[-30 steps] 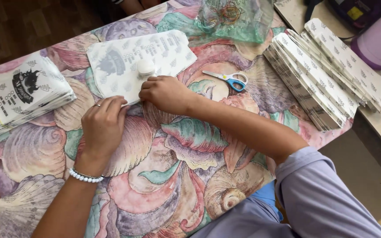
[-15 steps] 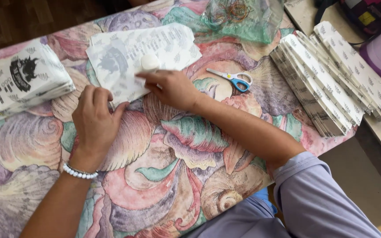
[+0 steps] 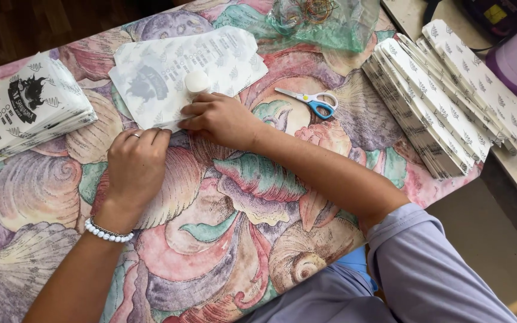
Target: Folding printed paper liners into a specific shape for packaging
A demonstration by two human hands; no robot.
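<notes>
A person's left hand (image 3: 136, 167) and right hand (image 3: 219, 119) press the near edge of a flat printed paper bag (image 3: 186, 66) against a shell-patterned desk (image 3: 222, 239), both grips closed on that edge, with a small white glue stick (image 3: 197, 82) standing on the bag just beyond the right fingers. The work appears to be the folding or sealing of the bag's bottom flap, and the next move likely calls for a firm, even crease. Blue-handled scissors (image 3: 309, 101) lie near, between finished stacks of bags (image 3: 450, 96).
</notes>
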